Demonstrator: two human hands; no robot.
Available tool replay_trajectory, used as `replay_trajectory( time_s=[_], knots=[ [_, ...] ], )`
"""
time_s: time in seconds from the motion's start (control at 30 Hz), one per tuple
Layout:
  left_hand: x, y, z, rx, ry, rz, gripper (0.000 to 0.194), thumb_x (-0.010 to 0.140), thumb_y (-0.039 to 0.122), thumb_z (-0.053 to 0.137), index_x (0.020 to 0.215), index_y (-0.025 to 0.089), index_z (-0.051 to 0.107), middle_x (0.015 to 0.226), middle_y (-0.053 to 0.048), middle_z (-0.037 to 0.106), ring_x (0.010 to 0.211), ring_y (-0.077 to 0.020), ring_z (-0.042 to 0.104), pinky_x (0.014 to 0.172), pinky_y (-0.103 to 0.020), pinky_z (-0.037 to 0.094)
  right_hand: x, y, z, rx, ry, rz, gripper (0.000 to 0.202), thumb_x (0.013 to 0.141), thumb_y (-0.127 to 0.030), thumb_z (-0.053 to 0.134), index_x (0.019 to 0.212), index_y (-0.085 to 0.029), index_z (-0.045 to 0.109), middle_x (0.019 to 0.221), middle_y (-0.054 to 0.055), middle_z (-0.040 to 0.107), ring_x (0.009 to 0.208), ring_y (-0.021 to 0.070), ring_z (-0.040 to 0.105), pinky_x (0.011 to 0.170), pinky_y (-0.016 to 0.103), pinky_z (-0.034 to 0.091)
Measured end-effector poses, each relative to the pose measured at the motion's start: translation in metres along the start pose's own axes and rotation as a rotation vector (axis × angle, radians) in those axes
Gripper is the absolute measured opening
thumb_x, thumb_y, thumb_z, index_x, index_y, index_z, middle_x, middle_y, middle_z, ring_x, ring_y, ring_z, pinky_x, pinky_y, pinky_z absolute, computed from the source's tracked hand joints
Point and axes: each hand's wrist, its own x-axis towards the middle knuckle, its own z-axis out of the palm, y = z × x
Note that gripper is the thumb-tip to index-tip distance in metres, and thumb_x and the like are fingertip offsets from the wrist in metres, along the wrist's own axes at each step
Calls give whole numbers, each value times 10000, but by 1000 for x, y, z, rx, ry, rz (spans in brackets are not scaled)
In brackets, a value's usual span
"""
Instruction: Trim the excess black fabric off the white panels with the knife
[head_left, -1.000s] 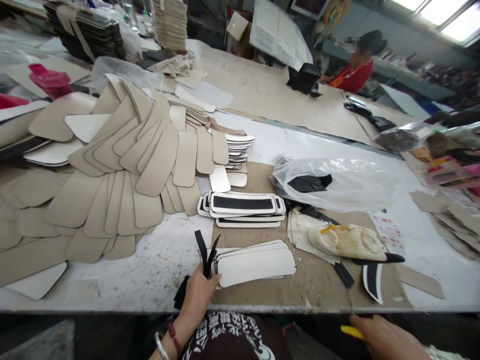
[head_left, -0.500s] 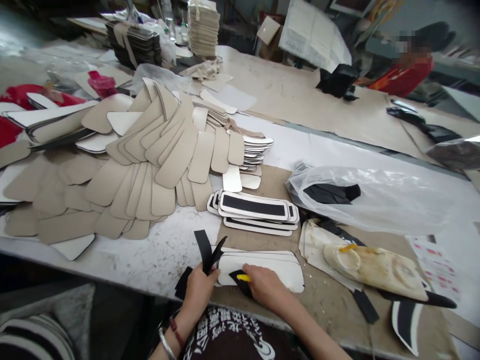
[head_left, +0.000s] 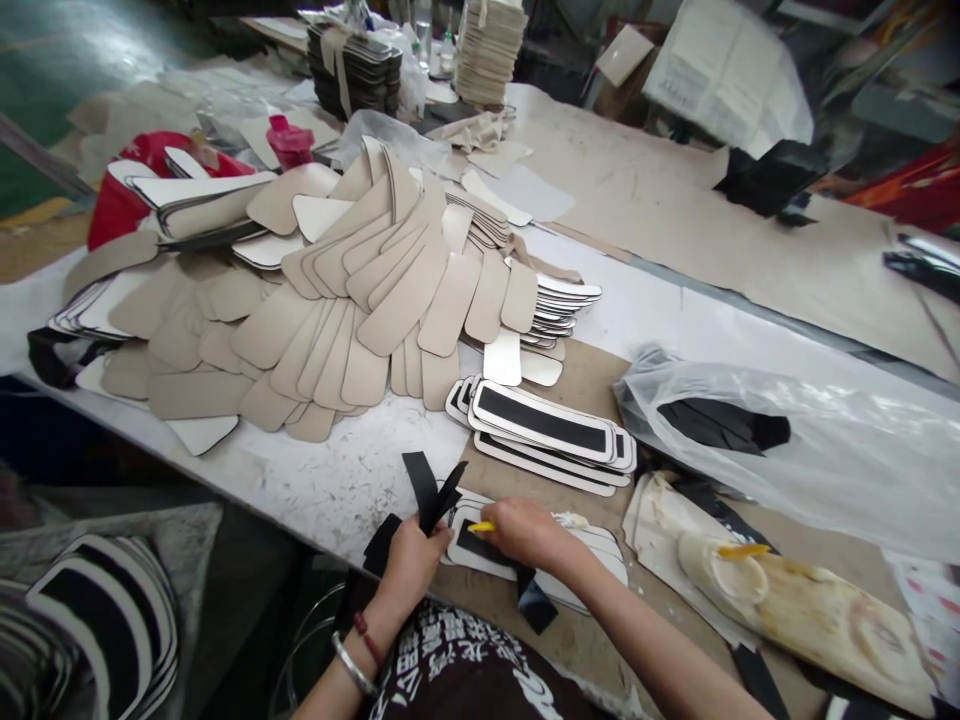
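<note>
My left hand (head_left: 413, 560) grips a bunch of black strips (head_left: 429, 487) that stick up from its fingers at the near table edge. My right hand (head_left: 523, 528) holds a small yellow tool (head_left: 481, 526) and presses a black strip (head_left: 480, 546) onto the top white panel (head_left: 577, 560) of a small stack in front of me. Just beyond lies a stack of white panels with black strips (head_left: 544, 427) on them.
A big fanned heap of beige panels (head_left: 352, 300) covers the left of the table. A clear plastic bag (head_left: 787, 440) holding black pieces lies to the right, with a glue-caked board (head_left: 810, 610) near it. More striped panels (head_left: 105, 620) sit below the table at left.
My right hand came up from below the table edge with the yellow tool and now presses a black strip on the top panel. The view swung left.
</note>
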Motion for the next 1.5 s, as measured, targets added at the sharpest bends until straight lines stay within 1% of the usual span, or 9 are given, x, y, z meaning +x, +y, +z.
replay_trajectory(
  time_s=[0.17,0.47,0.63,0.83,1.0,1.1,1.2,1.37,1.5],
  knots=[
    [-1,-1,0,4,-11,-1,104,649,251,573,662,148,575,590,-19,596,590,-154,541,594,-247,398,8,1,1,-33,15,-25,281,795,-401,465,904,-222,654,889,87,683,822,237,626,663,297,448],
    [-2,1,1,43,-29,13,110,662,242,554,722,152,573,666,-33,616,660,-172,555,641,-266,395,8,3,2,-44,46,-40,263,789,-390,484,883,-217,658,855,91,689,809,243,632,659,304,455],
    [-3,3,0,44,-42,22,106,673,247,545,723,154,561,663,-26,607,644,-164,554,629,-256,390,8,2,3,-36,53,-39,268,790,-392,475,879,-219,660,853,91,691,809,239,633,656,302,459],
    [-4,3,2,60,-25,6,110,666,246,555,727,155,567,657,-20,604,632,-159,554,615,-245,379,13,1,9,-41,52,-27,276,785,-398,479,875,-215,665,862,98,690,810,238,635,659,297,463],
    [-4,2,8,55,26,-14,256,615,305,643,804,143,583,697,-39,622,657,-174,570,613,-249,390,15,0,12,-52,53,-22,258,784,-374,477,872,-219,664,869,97,689,819,241,634,669,303,463],
    [-3,3,11,114,68,-27,271,636,294,641,852,139,590,723,-62,637,686,-185,584,631,-258,391,15,-2,11,-53,50,-20,262,789,-374,470,877,-219,662,877,98,687,829,240,632,683,308,460],
    [-3,3,13,162,75,-21,274,661,285,620,892,141,586,755,-75,643,713,-187,591,645,-261,389,15,-5,10,-46,52,-6,271,790,-373,465,879,-211,663,888,106,684,842,242,627,691,311,455],
    [0,-1,13,159,67,5,272,662,309,615,880,150,582,739,-62,637,710,-184,587,629,-254,383,2,1,9,-13,50,41,277,730,-406,540,876,-205,663,883,107,682,839,247,622,677,300,442],
    [4,-4,13,139,54,29,246,641,316,623,819,155,571,682,-40,619,664,-178,574,613,-256,379,-32,17,12,35,33,114,225,710,-361,546,802,-192,662,818,103,677,775,245,624,619,288,418]
  ],
)
